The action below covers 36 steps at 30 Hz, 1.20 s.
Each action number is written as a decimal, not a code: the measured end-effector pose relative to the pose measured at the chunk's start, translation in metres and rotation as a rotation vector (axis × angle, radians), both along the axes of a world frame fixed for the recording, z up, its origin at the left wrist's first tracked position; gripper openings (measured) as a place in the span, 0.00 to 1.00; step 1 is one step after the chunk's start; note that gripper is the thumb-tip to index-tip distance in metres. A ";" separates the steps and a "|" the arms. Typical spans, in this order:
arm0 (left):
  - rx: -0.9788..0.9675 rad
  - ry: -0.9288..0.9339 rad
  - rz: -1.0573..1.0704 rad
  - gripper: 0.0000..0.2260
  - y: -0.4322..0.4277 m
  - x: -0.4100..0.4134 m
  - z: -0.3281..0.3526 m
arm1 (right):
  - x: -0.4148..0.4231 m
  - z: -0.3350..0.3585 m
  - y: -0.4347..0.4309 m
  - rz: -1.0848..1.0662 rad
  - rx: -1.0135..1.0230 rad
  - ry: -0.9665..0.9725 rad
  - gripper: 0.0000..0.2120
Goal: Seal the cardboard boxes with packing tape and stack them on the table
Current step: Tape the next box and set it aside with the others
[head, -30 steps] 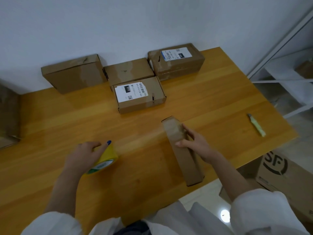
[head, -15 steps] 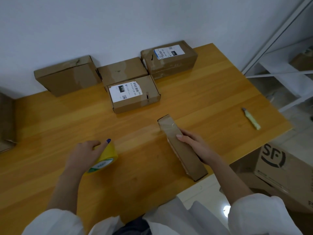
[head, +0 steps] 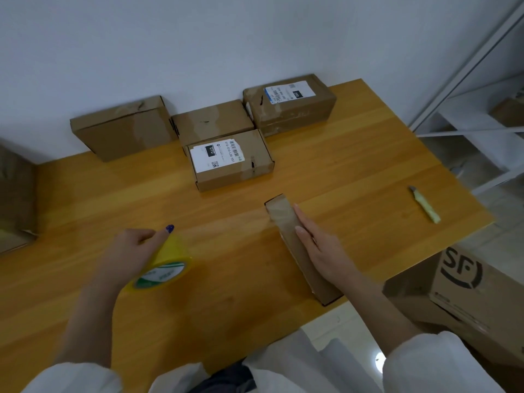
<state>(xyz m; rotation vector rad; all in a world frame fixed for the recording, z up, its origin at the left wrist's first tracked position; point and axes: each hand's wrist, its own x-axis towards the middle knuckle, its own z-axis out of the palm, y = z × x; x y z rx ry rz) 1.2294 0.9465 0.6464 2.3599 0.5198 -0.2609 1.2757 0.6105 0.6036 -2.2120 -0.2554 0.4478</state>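
boxes [head: 229,160] whole on table [head: 368,165] 5 | tape [head: 167,262] 1 | knife [head: 424,204] 1

A long, narrow cardboard box [head: 283,219] lies flat on the wooden table [head: 354,165], running from the middle to the front edge, where its near end just overhangs. The straight fingers of the right hand [head: 320,248] rest on its top.

The left hand [head: 130,251] grips a roll of yellow packing tape [head: 167,259], tilted, its green-and-white core facing the front.

Four more boxes sit close together at the back by the wall:
- a plain brown box [head: 122,129] on the left
- a flat box [head: 212,120] in the middle
- a white-labelled box [head: 229,160] just before it
- a taller labelled box [head: 289,103] on the right
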 end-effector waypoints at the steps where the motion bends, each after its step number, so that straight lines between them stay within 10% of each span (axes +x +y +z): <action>1: -0.004 -0.014 -0.005 0.23 0.002 0.002 0.003 | 0.001 0.000 0.001 0.027 -0.024 0.004 0.29; 5: -0.057 -0.083 0.025 0.23 0.003 0.008 0.016 | 0.004 -0.001 0.003 0.062 -0.149 0.010 0.42; 18: -0.071 -0.265 -0.015 0.18 0.003 0.017 0.053 | 0.043 0.017 0.033 0.096 -0.614 -0.277 0.34; 36: 0.043 -0.075 -0.049 0.22 0.002 0.019 -0.005 | 0.056 0.017 0.029 0.129 -0.524 -0.281 0.36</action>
